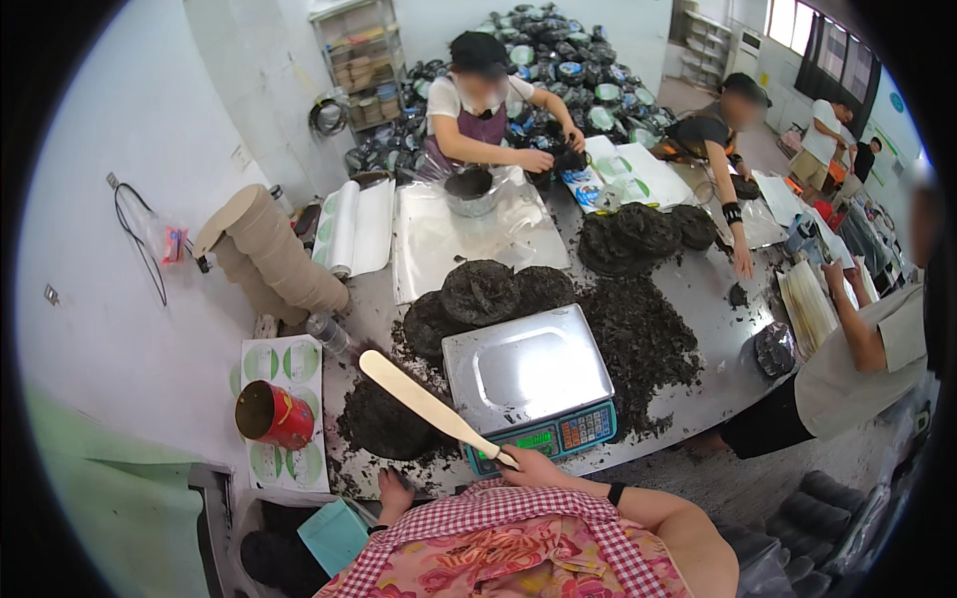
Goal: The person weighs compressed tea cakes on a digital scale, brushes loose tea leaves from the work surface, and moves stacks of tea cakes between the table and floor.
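My right hand (pixel 535 470) is wrapped round the handle end of a pale paddle (pixel 424 404), which slants from the lower middle of the frame up and left, across the scale's near left corner as I see it. My left hand (pixel 396 495) is low, by the table's edge; whether its fingers pinch anything, I cannot tell. I judge a firm grip and a low, level blade best, kept off the scale (pixel 528 374) and its buttons. A dark heap (pixel 384 424) lies just left of the scale, round cakes (pixel 480 291) crowd its far side, and crumbs (pixel 648 339) spread rightward. At left, the red can (pixel 289 421) and clear bottle (pixel 327 329) could limit my swing; stacked bowls (pixel 284 249) stand upper left.
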`<action>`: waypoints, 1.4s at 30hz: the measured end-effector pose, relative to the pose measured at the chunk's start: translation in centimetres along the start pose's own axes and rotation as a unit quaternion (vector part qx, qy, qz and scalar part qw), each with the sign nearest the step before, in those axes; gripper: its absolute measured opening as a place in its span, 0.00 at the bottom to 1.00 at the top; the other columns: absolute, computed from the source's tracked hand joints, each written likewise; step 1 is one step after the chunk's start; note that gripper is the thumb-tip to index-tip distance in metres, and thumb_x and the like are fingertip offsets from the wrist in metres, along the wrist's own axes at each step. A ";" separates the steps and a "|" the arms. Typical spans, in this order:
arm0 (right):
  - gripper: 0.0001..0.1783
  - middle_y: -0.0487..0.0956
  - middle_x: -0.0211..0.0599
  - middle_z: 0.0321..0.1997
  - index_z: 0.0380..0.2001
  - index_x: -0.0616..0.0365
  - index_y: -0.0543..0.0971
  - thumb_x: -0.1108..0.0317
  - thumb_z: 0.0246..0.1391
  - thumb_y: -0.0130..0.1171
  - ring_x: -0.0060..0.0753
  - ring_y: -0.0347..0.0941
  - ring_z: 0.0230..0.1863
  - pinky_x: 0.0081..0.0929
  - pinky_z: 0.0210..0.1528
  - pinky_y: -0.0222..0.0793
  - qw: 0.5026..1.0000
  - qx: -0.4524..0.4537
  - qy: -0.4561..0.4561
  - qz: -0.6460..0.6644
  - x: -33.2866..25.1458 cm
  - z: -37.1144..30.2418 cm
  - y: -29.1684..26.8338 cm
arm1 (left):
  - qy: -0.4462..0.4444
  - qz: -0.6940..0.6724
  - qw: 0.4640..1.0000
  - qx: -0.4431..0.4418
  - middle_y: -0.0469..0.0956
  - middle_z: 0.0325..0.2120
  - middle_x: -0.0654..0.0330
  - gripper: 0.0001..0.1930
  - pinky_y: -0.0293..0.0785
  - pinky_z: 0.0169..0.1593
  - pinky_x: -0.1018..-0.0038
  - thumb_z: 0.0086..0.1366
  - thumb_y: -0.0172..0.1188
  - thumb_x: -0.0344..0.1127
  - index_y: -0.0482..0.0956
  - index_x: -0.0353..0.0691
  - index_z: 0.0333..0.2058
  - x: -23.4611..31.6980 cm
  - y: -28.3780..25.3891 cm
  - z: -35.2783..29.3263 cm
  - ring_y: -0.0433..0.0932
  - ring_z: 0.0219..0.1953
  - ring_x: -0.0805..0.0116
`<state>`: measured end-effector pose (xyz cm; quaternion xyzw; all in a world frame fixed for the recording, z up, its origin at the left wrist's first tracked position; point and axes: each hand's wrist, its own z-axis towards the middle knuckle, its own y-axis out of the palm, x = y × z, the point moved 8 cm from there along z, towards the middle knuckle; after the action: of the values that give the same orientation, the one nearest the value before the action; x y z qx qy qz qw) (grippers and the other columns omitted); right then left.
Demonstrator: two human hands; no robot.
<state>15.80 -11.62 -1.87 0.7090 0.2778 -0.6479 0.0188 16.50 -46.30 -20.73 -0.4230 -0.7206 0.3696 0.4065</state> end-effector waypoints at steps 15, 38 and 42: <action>0.19 0.76 0.52 0.32 0.36 0.61 0.71 0.60 0.45 0.60 0.48 0.75 0.34 0.37 0.34 0.70 0.995 -0.002 0.094 -0.043 1.0 -1.5 -6.9 | 0.062 -0.083 0.984 0.145 0.59 0.54 0.36 0.29 0.58 0.59 0.57 0.49 0.60 0.33 0.64 0.34 0.52 1.9 1.9 -7.9 0.58 0.56 0.39; 0.13 0.72 0.38 0.22 0.32 0.61 0.70 0.66 0.48 0.60 0.27 0.66 0.22 0.25 0.26 0.63 0.991 0.061 0.121 -0.002 0.1 -5.8 -3.5 | -0.109 -0.080 0.988 0.079 0.49 0.61 0.45 0.28 0.58 0.58 0.52 0.55 0.57 0.33 0.62 0.41 0.56 1.3 -1.7 -7.8 0.52 0.61 0.43; 0.11 0.67 0.32 0.19 0.28 0.60 0.68 0.67 0.50 0.58 0.22 0.60 0.20 0.25 0.24 0.57 0.991 0.076 0.109 0.013 -0.7 -5.0 -3.8 | -0.078 -0.162 0.963 0.200 0.58 0.56 0.45 0.22 0.60 0.57 0.58 0.55 0.59 0.34 0.68 0.39 0.49 -0.9 -6.4 -5.7 0.58 0.58 0.44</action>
<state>18.74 -6.73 0.86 0.7783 0.2190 -0.5858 -0.0567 19.89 -48.42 -13.08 -0.1804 -0.7208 0.4670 0.4794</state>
